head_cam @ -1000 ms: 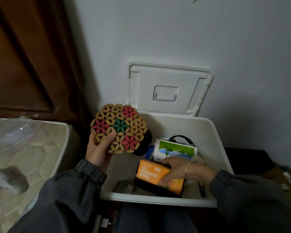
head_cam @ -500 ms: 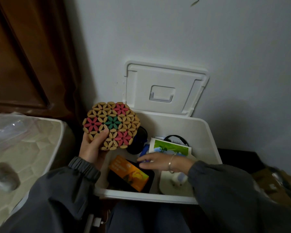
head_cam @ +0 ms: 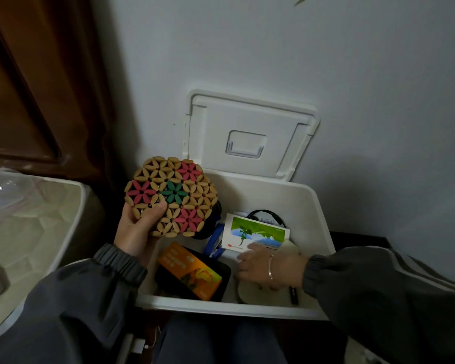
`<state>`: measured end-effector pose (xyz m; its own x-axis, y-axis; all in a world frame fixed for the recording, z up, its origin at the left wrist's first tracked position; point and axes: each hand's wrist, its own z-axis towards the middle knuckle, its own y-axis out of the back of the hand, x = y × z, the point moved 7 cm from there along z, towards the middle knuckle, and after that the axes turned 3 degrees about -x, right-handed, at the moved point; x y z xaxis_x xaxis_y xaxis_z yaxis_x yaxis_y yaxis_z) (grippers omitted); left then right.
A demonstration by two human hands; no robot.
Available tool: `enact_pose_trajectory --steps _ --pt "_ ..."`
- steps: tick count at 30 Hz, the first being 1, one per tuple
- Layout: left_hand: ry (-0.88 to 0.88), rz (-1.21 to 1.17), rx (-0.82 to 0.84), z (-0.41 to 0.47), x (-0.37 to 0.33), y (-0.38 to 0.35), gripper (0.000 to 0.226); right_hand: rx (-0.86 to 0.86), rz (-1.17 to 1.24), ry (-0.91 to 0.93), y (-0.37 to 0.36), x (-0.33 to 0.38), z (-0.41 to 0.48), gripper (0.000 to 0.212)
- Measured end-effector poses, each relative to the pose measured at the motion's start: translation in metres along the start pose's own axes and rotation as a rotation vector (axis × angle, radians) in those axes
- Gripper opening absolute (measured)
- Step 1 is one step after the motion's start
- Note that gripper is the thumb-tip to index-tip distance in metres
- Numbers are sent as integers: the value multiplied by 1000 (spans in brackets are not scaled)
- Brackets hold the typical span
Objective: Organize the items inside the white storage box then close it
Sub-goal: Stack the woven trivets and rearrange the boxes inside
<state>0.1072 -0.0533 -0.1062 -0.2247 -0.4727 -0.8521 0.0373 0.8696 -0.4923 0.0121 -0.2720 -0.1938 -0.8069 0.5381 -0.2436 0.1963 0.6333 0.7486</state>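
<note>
Looks onto a pale, dimly lit wall point(head_cam: 286, 53); left of the wall, dark brown wood panelling point(head_cam: 37, 95); lower left of the wall, cream quilted mattress point(head_cam: 34, 232) under clear plastic.

the white storage box point(head_cam: 311, 222) stands open, its lid point(head_cam: 247, 119) tipped upright against the wall. inside, an orange packet point(head_cam: 192, 271) lies slanted on a black case point(head_cam: 224, 270) at front left. a green-pictured card point(head_cam: 255, 231) lies toward the back and a cream disc point(head_cam: 258, 295) at front right. the left hand point(head_cam: 137, 232) holds a flower-patterned bamboo mat point(head_cam: 174, 195) upright over the box's left edge.
</note>
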Motion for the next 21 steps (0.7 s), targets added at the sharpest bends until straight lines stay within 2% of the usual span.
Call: enact_pose_trajectory --steps 5,13,17,21 --pt "15 -11 -5 0 0 1 70 135 -159 14 -2 0 11 50" --pt "22 -47 -3 0 0 1 66 207 -120 24 -9 -7 4 61" --pt "24 -27 2 0 0 1 69 64 -40 71 3 -9 -17 65" --pt "10 -44 9 0 0 2 60 -147 134 -53 25 -21 -36 62"
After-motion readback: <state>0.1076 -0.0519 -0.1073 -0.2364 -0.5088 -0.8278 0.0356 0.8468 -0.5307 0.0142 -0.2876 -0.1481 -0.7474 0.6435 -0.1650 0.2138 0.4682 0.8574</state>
